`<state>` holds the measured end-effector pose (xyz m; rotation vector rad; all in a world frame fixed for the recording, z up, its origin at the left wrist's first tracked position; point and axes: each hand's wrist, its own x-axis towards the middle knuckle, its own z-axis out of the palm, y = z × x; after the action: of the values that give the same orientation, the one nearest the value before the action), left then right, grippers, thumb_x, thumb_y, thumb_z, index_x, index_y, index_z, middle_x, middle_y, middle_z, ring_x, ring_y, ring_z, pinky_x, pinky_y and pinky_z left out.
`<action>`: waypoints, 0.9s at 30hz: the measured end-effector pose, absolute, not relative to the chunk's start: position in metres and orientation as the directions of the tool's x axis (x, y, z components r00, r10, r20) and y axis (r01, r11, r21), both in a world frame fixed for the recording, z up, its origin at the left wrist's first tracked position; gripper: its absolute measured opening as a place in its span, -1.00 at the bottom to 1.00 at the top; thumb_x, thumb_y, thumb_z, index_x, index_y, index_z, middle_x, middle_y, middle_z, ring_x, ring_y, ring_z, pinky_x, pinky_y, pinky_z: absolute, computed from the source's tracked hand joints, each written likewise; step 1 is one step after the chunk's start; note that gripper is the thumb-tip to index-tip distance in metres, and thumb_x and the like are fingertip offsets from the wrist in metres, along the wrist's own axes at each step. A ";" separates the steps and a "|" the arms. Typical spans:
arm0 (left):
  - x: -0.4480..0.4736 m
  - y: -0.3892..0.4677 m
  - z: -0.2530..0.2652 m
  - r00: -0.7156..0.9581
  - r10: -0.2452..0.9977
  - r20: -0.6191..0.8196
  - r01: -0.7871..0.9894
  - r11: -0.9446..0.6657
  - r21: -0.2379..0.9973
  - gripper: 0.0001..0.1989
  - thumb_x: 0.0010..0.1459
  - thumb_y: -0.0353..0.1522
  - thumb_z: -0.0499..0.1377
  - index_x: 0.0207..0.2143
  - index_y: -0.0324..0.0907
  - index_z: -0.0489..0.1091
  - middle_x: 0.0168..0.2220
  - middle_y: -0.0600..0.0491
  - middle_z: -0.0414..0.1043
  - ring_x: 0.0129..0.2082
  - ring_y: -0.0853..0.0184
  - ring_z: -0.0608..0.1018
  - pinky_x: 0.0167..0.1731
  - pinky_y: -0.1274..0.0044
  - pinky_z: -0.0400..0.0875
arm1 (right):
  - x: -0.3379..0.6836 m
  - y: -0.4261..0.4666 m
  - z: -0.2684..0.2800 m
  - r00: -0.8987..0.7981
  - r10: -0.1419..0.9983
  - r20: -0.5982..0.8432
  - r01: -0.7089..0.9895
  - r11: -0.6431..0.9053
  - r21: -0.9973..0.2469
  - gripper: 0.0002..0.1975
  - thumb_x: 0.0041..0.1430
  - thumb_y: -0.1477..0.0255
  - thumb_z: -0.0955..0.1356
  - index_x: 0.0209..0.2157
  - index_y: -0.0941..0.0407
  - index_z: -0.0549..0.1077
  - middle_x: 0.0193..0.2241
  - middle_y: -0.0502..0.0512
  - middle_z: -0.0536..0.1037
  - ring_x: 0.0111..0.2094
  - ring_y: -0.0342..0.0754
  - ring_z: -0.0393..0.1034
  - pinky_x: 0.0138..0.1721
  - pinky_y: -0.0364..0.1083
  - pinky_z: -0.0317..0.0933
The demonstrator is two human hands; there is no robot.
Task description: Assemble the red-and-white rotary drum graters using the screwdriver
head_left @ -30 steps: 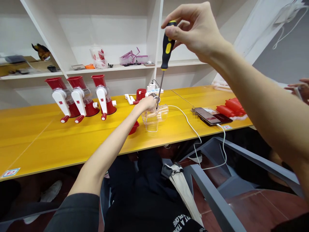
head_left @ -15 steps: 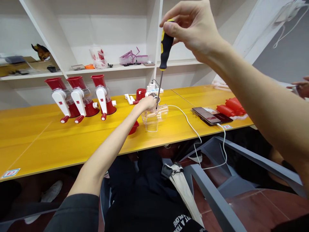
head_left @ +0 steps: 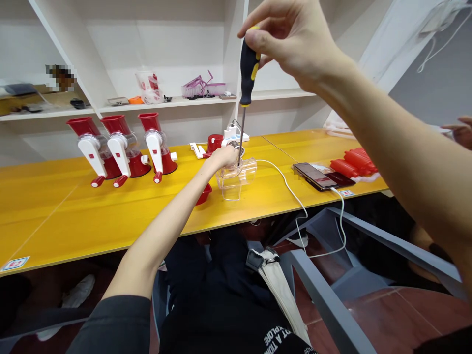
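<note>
High over the table, my right hand (head_left: 285,37) pinches the top of a screwdriver (head_left: 248,73) with a black and yellow handle. Its shaft points almost straight down, and the tip meets a clear plastic grater body (head_left: 236,178). My left hand (head_left: 225,156) is closed at the far upper side of that clear body, steadying it on the table; its fingertips are mostly hidden. A metal grater drum (head_left: 233,144) shows just beyond the left hand. Beside the left forearm lies a red plastic part (head_left: 204,194), and behind the hand sits a red base (head_left: 215,142).
Three red and white rotary graters (head_left: 157,147) stand on the yellow table (head_left: 140,211) at left. A phone (head_left: 315,176) with a white cable and red plastic parts (head_left: 356,162) lie at right. Behind are white shelves (head_left: 177,103). Another person's hand (head_left: 462,132) shows at far right.
The screwdriver handle has turned, with its yellow patch now on the right side, and leans slightly further left. My right fingers have shifted with it. My left hand stays put.
</note>
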<state>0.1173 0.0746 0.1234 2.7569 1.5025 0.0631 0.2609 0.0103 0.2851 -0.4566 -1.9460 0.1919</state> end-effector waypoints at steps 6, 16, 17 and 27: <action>0.117 0.074 0.124 0.558 0.829 0.030 0.830 -0.558 -0.002 -0.61 0.20 -0.41 0.08 0.06 -0.27 0.45 0.07 -0.26 0.48 0.04 -0.02 0.55 -0.04 0.34 0.43 | 0.253 0.004 0.284 -0.314 0.497 0.809 0.338 0.855 -0.393 -0.80 0.29 0.59 0.31 -0.15 0.26 0.57 -0.38 -0.03 0.56 -0.35 -0.32 0.48 -0.42 -0.36 0.43; 0.118 0.076 0.123 0.558 0.829 0.026 0.830 -0.558 -0.009 -0.61 0.21 -0.40 0.06 0.06 -0.24 0.45 0.06 -0.23 0.48 0.03 0.01 0.56 -0.07 0.36 0.43 | 0.253 0.011 0.285 -0.311 0.365 0.878 0.250 0.922 -0.295 -0.90 0.14 0.58 0.44 -0.28 0.28 0.61 -0.56 -0.10 0.46 -0.50 -0.36 0.37 -0.46 -0.37 0.35; 0.118 0.076 0.123 0.557 0.830 0.028 0.830 -0.557 -0.012 -0.61 0.20 -0.40 0.06 0.06 -0.24 0.45 0.07 -0.23 0.48 0.03 0.00 0.56 -0.06 0.36 0.43 | 0.253 0.010 0.285 -0.311 0.371 0.875 0.281 0.915 -0.288 -0.89 0.17 0.57 0.42 -0.26 0.27 0.61 -0.51 -0.07 0.49 -0.47 -0.37 0.38 -0.44 -0.37 0.36; 0.118 0.078 0.122 0.577 0.816 0.027 0.817 -0.577 -0.022 -0.61 0.16 -0.42 0.11 0.04 -0.24 0.46 0.05 -0.22 0.49 0.03 0.01 0.56 -0.05 0.36 0.44 | 0.256 0.008 0.286 -0.398 0.423 0.814 0.154 0.905 -0.396 -0.87 0.21 0.55 0.41 -0.19 0.26 0.56 -0.46 -0.05 0.49 -0.41 -0.29 0.46 -0.43 -0.30 0.43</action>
<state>0.1177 0.0782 0.1225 2.8178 1.4594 0.0216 0.2560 0.0081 0.2857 -0.4190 -1.9806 0.3107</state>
